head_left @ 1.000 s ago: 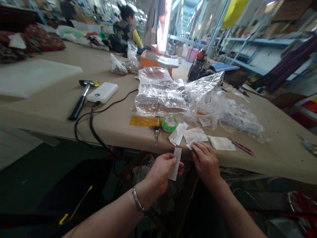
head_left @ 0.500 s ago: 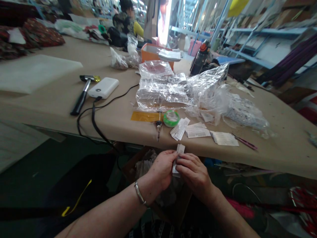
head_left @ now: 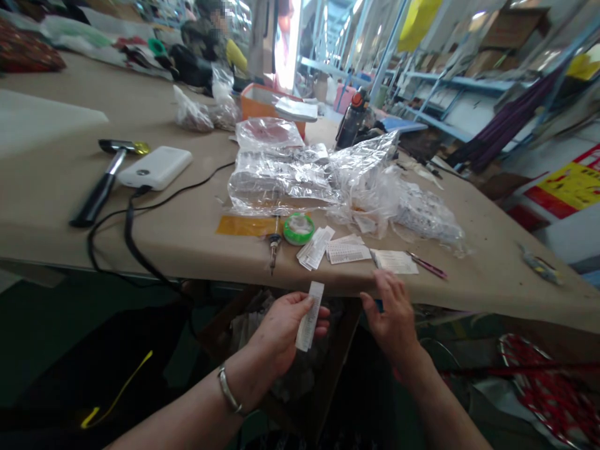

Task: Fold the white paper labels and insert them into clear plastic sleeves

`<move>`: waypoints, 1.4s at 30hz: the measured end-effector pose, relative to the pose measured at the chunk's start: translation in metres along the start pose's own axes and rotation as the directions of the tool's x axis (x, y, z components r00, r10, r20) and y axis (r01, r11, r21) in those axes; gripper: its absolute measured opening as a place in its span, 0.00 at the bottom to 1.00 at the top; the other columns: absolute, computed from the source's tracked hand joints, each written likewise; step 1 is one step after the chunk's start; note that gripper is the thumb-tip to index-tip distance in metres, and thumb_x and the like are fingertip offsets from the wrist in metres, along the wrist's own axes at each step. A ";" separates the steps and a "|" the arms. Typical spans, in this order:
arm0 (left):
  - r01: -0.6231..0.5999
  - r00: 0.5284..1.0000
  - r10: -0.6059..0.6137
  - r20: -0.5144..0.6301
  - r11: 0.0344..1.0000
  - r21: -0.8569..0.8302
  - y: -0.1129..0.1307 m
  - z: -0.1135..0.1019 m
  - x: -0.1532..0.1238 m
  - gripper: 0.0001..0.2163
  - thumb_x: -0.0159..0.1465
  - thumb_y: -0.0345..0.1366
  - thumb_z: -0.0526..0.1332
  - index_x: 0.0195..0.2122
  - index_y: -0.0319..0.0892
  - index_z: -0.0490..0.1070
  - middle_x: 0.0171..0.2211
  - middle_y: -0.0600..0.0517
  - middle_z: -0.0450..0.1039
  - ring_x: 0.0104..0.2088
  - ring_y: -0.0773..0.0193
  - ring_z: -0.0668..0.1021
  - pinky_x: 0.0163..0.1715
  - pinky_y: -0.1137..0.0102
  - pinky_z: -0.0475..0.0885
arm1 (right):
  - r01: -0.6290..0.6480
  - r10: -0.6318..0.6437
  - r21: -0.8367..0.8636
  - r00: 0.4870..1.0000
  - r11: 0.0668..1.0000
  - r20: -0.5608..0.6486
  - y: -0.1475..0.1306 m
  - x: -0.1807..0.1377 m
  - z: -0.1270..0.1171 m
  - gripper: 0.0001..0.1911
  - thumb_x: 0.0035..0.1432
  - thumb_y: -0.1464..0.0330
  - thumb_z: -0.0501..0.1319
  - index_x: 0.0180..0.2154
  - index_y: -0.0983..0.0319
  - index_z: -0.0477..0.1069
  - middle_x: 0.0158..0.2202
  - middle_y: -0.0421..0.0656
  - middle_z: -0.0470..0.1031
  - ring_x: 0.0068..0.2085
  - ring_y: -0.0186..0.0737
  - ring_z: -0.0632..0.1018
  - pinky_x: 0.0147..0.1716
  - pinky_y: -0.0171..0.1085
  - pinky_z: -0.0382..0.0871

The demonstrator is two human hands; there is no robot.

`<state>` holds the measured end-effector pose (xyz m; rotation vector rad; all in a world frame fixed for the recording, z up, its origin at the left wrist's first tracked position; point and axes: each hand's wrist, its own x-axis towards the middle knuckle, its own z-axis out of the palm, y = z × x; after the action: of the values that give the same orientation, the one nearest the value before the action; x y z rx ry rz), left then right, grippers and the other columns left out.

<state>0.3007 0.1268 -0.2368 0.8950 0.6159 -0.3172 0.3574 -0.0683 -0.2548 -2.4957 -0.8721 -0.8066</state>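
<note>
My left hand [head_left: 285,325] pinches a narrow stack of white printed labels [head_left: 309,320] between thumb and fingers, just below the table's front edge. My right hand [head_left: 391,312] is off the labels, its thumb and fingers apart, its fingertips close to the right-hand label pile [head_left: 396,261] on the table. Two more piles lie left of that one, a middle label pile [head_left: 347,250] and a fanned label pile [head_left: 315,249]. A pink-handled slim tool [head_left: 427,265], perhaps tweezers, lies to the right. Near the edge are a green tape roll [head_left: 299,229] and a soldering-iron-like tool [head_left: 274,247].
Crumpled clear plastic bags [head_left: 290,175] cover the table's middle. A hammer [head_left: 103,181] and a white power bank [head_left: 157,167] with black cable lie left. An orange box [head_left: 255,105] and a dark bottle [head_left: 351,119] stand behind. Pliers [head_left: 539,265] lie far right. A person sits beyond.
My right hand has let go of the labels and moved right, toward the right-hand pile, with its fingers opening. My left hand keeps the labels. The view has swung slightly to the right.
</note>
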 end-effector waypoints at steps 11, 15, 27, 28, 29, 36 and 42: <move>0.021 1.000 -0.021 0.003 0.999 0.045 -0.005 0.005 -0.004 0.03 0.61 0.30 0.57 0.32 0.34 0.68 0.26 0.46 0.74 0.22 0.66 0.76 0.23 0.72 0.73 | -0.069 0.063 -0.173 0.997 0.982 -0.043 0.071 -0.019 -0.006 0.11 0.62 0.69 0.55 0.43 0.62 0.73 0.44 0.48 0.77 0.48 0.46 0.75 0.49 0.47 0.67; 0.033 0.999 -0.034 0.016 0.999 0.022 -0.005 0.005 -0.006 0.04 0.61 0.30 0.58 0.33 0.34 0.69 0.26 0.45 0.74 0.21 0.65 0.76 0.23 0.71 0.73 | -0.152 0.161 0.060 0.962 0.987 -0.219 0.049 -0.012 -0.013 0.08 0.59 0.69 0.58 0.39 0.61 0.75 0.39 0.46 0.78 0.43 0.44 0.78 0.46 0.45 0.71; -0.095 0.992 0.110 0.064 0.974 -0.206 -0.013 -0.007 -0.002 0.03 0.52 0.28 0.64 0.24 0.33 0.71 0.24 0.49 0.72 0.22 0.71 0.72 0.21 0.78 0.64 | 0.276 -0.325 0.457 0.945 0.845 0.031 -0.075 -0.014 0.018 0.10 0.60 0.74 0.55 0.42 0.60 0.71 0.41 0.46 0.77 0.50 0.43 0.74 0.49 0.48 0.68; -0.102 0.993 0.113 0.043 0.973 -0.206 -0.013 -0.008 -0.002 0.02 0.53 0.27 0.63 0.24 0.34 0.71 0.23 0.49 0.72 0.22 0.71 0.72 0.21 0.77 0.65 | 0.282 -0.334 0.459 0.942 0.843 0.035 -0.076 -0.015 0.019 0.10 0.59 0.74 0.55 0.41 0.60 0.71 0.41 0.46 0.77 0.50 0.43 0.74 0.49 0.48 0.68; -0.108 0.993 0.116 0.025 0.972 -0.208 -0.013 -0.009 -0.001 0.02 0.53 0.26 0.62 0.24 0.34 0.70 0.23 0.50 0.72 0.21 0.71 0.72 0.22 0.77 0.65 | 0.288 -0.343 0.461 0.939 0.839 0.038 -0.076 -0.016 0.019 0.09 0.59 0.75 0.56 0.41 0.61 0.71 0.41 0.47 0.77 0.50 0.44 0.74 0.49 0.48 0.68; -0.122 0.992 0.125 -0.004 0.964 -0.236 -0.014 -0.012 -0.004 0.02 0.53 0.26 0.61 0.25 0.35 0.70 0.22 0.50 0.71 0.23 0.70 0.73 0.23 0.76 0.65 | 0.277 -0.339 0.471 0.940 0.837 0.050 -0.076 -0.020 0.018 0.10 0.59 0.75 0.55 0.41 0.61 0.72 0.41 0.47 0.78 0.51 0.43 0.74 0.50 0.48 0.69; -0.088 0.996 0.090 -0.003 0.960 -0.266 -0.012 -0.011 -0.010 0.03 0.53 0.24 0.60 0.24 0.35 0.69 0.22 0.50 0.71 0.23 0.69 0.73 0.23 0.76 0.66 | 0.307 -0.381 0.482 0.922 0.821 0.062 -0.076 -0.018 0.018 0.10 0.59 0.75 0.54 0.41 0.61 0.72 0.41 0.47 0.78 0.52 0.43 0.74 0.51 0.48 0.69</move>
<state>0.2827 0.1287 -0.2435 0.6600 0.5921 -0.1519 0.3029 -0.0115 -0.2685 -2.0165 -1.4189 -0.4309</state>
